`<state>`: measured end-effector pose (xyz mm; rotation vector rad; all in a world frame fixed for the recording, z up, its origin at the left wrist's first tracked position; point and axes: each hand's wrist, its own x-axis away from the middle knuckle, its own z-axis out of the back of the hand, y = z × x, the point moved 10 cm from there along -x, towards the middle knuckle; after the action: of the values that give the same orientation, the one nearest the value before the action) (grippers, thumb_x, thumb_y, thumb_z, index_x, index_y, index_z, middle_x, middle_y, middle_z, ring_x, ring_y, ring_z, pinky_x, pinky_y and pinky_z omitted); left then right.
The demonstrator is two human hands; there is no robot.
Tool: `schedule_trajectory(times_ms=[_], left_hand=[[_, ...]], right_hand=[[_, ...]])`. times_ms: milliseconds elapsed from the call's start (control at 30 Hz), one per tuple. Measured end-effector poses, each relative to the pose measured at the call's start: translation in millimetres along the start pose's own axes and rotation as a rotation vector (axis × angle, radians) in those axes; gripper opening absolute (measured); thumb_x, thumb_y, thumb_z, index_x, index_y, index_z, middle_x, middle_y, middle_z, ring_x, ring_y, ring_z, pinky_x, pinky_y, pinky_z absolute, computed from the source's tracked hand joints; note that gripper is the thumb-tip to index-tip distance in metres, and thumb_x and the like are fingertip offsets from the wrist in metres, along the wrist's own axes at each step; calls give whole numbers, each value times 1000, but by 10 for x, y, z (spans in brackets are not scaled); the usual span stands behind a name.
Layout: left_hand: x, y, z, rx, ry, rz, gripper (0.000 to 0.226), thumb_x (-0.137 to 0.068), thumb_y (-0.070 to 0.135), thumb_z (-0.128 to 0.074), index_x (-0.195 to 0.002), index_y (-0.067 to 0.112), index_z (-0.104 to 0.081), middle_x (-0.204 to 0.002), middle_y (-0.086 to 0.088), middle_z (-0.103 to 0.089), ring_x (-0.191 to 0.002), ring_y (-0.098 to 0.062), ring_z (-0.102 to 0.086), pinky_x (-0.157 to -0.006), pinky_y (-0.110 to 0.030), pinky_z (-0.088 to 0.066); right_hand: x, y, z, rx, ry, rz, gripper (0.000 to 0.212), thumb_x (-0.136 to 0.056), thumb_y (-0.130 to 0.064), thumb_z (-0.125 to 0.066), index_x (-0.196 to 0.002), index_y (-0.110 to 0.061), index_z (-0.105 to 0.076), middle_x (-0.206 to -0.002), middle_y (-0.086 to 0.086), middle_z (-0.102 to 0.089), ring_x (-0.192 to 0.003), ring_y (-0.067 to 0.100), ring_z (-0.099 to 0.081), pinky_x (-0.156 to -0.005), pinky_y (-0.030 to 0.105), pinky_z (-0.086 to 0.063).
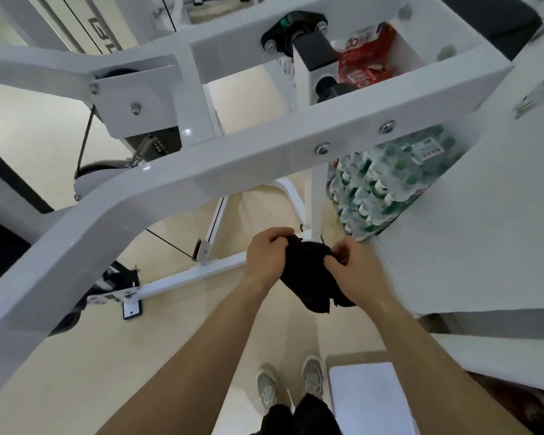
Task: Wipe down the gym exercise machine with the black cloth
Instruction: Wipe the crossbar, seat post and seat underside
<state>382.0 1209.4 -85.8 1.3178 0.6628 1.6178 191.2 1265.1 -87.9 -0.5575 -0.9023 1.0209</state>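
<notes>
The black cloth [311,274] hangs bunched between both hands, in the air below the machine's top bars. My left hand [266,257] grips its upper left edge with curled fingers. My right hand [354,271] pinches its right side. The white gym machine frame [233,161] spans the view above and ahead of my hands, with bolts, pulleys and a black cable. Neither hand nor the cloth touches the frame.
A shrink-wrapped pack of water bottles [387,180] lies on the floor to the right, with a red package [365,58] farther off. A large white panel [471,227] stands at the right. The machine's low base bar [182,277] crosses the beige floor. My shoes [289,384] are below.
</notes>
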Motion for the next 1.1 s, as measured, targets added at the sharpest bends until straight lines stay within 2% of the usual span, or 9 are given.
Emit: schedule_trajectory(times_ms=[167,333,400,500,600,733,867,1000,1100], left_hand=[[-345,-168,-90,-134,49,-104,39,-86,1,-50,-111,22,-71,-108,11,-71,-108,-7,-63,-103,-34,-50],[-825,-323,-121,-286,135,-298,21,-90,12,-60,-100,27,-70,-100,13,-69,-99,-5,-62,-93,-29,-51],[-1047,-384,-118,-351,163,-357,24,-93,12,-55,-106,25,-71,-106,9,-70,-101,-8,-62,-92,-24,-48],[-1429,-502,-154,-391,147,-407,36,-89,7,-49,-112,24,-72,-114,8,-70,-106,-7,-60,-94,-21,-45],[-1829,-654,-190,-515,139,-494,42,-84,15,-50,-117,35,-67,-118,14,-67,-101,-1,-58,-92,-23,-48],[-2195,-767,-226,-560,178,-655,24,-91,23,-58,-102,42,-69,-103,19,-67,-95,-2,-62,-91,-30,-52],[-2380,-787,-186,-554,260,-769,16,-92,17,-63,-96,27,-76,-94,11,-72,-89,-9,-65,-87,-36,-52],[-2482,-897,-82,-607,267,-795,23,-93,15,-62,-108,27,-75,-104,7,-71,-98,-12,-64,-95,-35,-49],[-2497,-968,-35,-648,241,-774,32,-92,15,-62,-120,27,-70,-114,5,-68,-108,-16,-62,-99,-38,-49]], right_hand=[[-403,186,-258,-1,-61,30,23,-85,-26,-66,-102,-32,-50,-84,-8,-64,-73,17,-67,-60,38,-55],[-966,357,-496,58,-8,132,50,-89,-19,-66,-134,-25,-46,-88,-3,-63,-81,19,-65,-75,39,-54],[-1228,444,-650,63,-17,168,41,-90,-18,-66,-128,-26,-54,-96,-7,-66,-88,16,-63,-76,30,-51],[-1593,559,-891,102,-52,229,16,-89,-21,-67,-96,-35,-62,-86,-19,-65,-82,7,-63,-65,19,-42],[-1929,653,-1091,111,-51,279,21,-84,-22,-70,-81,-40,-60,-78,-17,-68,-75,1,-65,-60,18,-42],[-2342,762,-1367,165,-29,347,18,-81,-25,-74,-78,-34,-58,-74,-15,-65,-72,7,-63,-57,18,-38],[-2615,875,-1557,170,38,403,22,-80,-33,-77,-87,-27,-57,-77,-13,-63,-72,2,-59,-58,21,-39],[-2696,915,-1692,149,4,468,32,-77,-32,-80,-82,-24,-50,-81,-7,-60,-72,10,-58,-59,24,-38],[-2687,949,-1722,105,-42,497,41,-68,-37,-86,-81,-24,-49,-100,-4,-56,-86,10,-59,-68,26,-43]])
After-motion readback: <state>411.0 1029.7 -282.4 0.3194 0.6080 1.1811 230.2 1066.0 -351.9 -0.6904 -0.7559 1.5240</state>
